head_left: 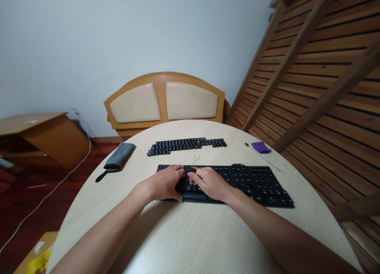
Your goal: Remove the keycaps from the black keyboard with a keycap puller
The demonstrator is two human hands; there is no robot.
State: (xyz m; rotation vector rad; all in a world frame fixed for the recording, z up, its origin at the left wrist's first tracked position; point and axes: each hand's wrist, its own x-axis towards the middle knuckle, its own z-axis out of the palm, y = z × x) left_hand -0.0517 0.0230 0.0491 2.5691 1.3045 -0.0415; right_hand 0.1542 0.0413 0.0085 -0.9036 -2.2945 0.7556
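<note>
A black keyboard base (261, 183) lies across the table before me, many of its keycaps off and the bare switch posts showing. My left hand (168, 182) grips its left part, with the thumb at the front edge and the fingers over the top. In my right hand (212, 183) is a keycap puller (195, 161); two thin wire prongs stick up above the fist and another wire reaches down toward the keys. A few keycaps remain near the front middle. My hands hide much of the keyboard's left half.
Removed black keycaps (184, 144) lie in rows behind the keyboard. A grey pouch (120, 156) is at the left; a long thin brush (264, 157) and a folded purple cloth (261, 147) are at the right. The round table (237, 230) stands by a headboard (162, 96).
</note>
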